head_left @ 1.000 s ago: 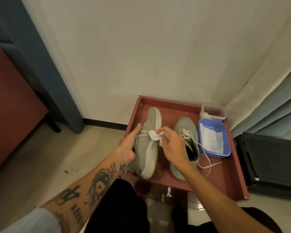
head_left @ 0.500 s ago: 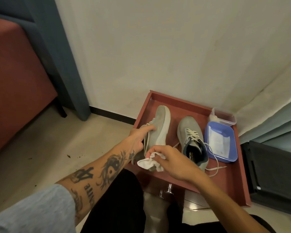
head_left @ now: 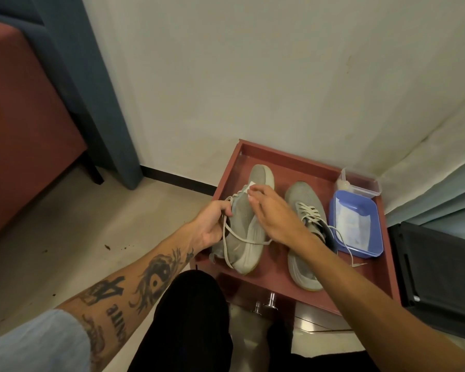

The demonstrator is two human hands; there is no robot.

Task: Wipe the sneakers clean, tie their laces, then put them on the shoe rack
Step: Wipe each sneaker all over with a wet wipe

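Nearest: grey-blue sleeve (head_left: 32, 342) on the left arm, tattooed forearm (head_left: 134, 285), black trouser knee (head_left: 191, 318) bottom centre. Left hand (head_left: 211, 226) grips the 1st sneaker (head_left: 239, 224) at its ankle opening, fingers curled round the collar. The shoe is tipped on its side, pale sole facing right, heel toward the person, toe toward the wall. Its loose lace (head_left: 246, 240) loops over the side and across the sole. Right hand (head_left: 273, 218) reaches over the sole, bent fingers clutching a white wipe (head_left: 251, 184) against the upper near the toe; only small bits of wipe show. 1st sneaker sits low over the left half of a red tray (head_left: 373, 275); cannot tell if its heel touches. 2nd sneaker (head_left: 304, 197) stands upright on the tray just right of it, untied, lace end trailing on the tray. Further right on the tray, a blue tub (head_left: 377, 232) holds white sheets. A clear box (head_left: 360, 183) sits right behind it at the back corner. White wall (head_left: 253, 76) behind, red seat (head_left: 24, 116) far left, black case (head_left: 440, 277) right of the tray.
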